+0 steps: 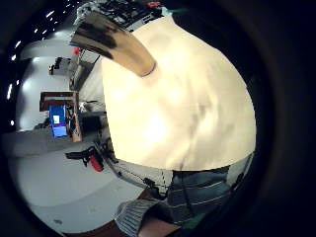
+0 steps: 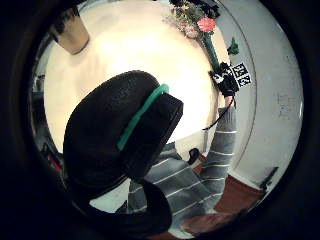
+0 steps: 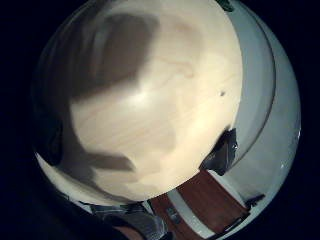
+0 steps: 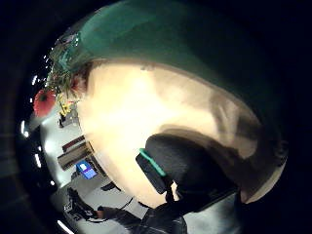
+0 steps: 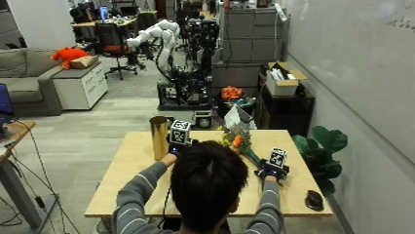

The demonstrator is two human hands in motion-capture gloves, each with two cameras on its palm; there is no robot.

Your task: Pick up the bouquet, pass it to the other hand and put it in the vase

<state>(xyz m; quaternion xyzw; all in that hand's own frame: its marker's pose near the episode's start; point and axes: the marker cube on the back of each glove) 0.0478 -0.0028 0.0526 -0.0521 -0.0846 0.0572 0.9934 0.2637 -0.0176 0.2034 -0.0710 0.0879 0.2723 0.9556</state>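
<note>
- Looking down from behind, we see the bouquet (image 5: 238, 139) lying on the table (image 5: 129, 180), its stems running back toward our right hand (image 5: 273, 171), blooms pointing away toward the far edge.
- Our right hand sits at the stem end; its palm view shows green wrap close against it, so it seems to grip the bouquet, though we cannot confirm this.
- Our left hand (image 5: 176, 146) hovers just beside the gold vase (image 5: 159, 137), holding nothing; we cannot tell how its fingers stand.
- Our head hides the table between the hands.
</note>
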